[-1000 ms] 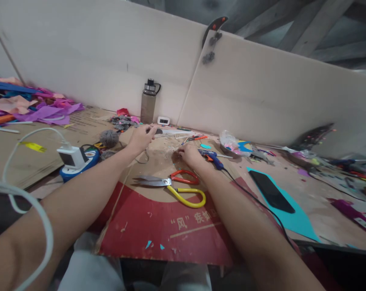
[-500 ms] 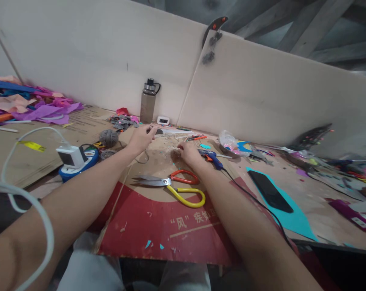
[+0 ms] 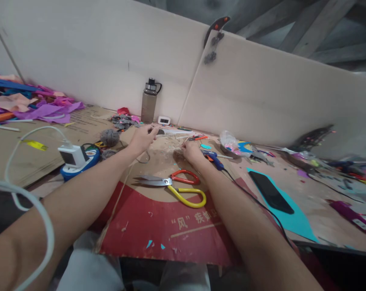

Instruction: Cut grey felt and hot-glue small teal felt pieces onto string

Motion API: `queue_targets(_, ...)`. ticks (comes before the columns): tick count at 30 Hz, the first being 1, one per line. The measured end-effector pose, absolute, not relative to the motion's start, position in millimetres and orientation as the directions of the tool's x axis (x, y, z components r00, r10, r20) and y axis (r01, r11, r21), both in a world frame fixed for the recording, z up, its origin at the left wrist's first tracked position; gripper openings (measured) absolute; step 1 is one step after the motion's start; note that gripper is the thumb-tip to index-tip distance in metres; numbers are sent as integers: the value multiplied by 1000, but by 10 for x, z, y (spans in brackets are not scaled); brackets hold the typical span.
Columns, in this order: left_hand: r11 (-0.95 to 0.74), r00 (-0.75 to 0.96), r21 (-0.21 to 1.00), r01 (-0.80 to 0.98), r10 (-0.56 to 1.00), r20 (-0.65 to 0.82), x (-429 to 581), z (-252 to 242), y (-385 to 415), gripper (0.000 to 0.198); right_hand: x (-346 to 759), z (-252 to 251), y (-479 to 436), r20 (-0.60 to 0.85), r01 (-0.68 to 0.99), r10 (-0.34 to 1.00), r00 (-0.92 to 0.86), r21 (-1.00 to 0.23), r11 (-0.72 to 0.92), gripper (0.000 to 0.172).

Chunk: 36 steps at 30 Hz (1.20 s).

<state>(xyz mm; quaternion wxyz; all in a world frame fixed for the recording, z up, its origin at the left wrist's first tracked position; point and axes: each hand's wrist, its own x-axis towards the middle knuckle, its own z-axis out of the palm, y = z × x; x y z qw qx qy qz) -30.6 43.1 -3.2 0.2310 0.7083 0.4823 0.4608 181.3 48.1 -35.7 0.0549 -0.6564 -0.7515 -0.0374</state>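
Over the far part of the cardboard sheet, my left hand is closed with its fingertips pinched. A small dark grey piece shows just beyond those fingertips; whether they hold it is unclear. My right hand is also closed, its fingers curled low over the cardboard, and what they hold is hidden. A loop of grey yarn lies below my left hand, and a grey yarn ball sits to its left. Between my forearms lie scissors with one red and one yellow handle, blades pointing left.
A blue glue gun with a trailing cord lies right of my right hand. Further right, a phone rests on turquoise sheet. A bottle and small white clock stand against the back panel. At left are a plugged-in charger and coloured scraps.
My right hand has shifted slightly to the right, away from the left, and its fingers look more curled. My left hand has hardly moved. The scissors lie where they were.
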Motion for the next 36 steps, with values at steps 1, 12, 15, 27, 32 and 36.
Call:
queue_targets(1, -427, 108, 772, 470, 896, 430, -304, -32, 428, 31, 1818, -356, 476, 134, 990, 982, -134, -19, 138, 29)
queue_targets(12, -414, 103, 758, 504, 900, 423, -303, -57, 447, 29, 1664, -382, 523, 112, 994, 988, -106, 12, 105, 26)
queue_targets(15, -424, 115, 760, 493, 898, 426, -305, -54, 439, 29, 1704, -370, 526, 123, 995, 987, -102, 8, 102, 28)
queue_targets(27, -417, 108, 746, 520, 898, 427, -300, -70, 461, 34, 1843, -322, 458, 115, 991, 985, -129, -2, 130, 23)
queue_targets(32, -420, 122, 741, 523, 898, 423, -303, -75, 466, 35, 1790, -372, 472, 148, 994, 983, -109, 21, 107, 28)
queue_targets(36, -414, 113, 753, 511, 901, 418, -306, -87, 484, 35, 1881, -341, 506, 193, 995, 976, -103, 15, 102, 32)
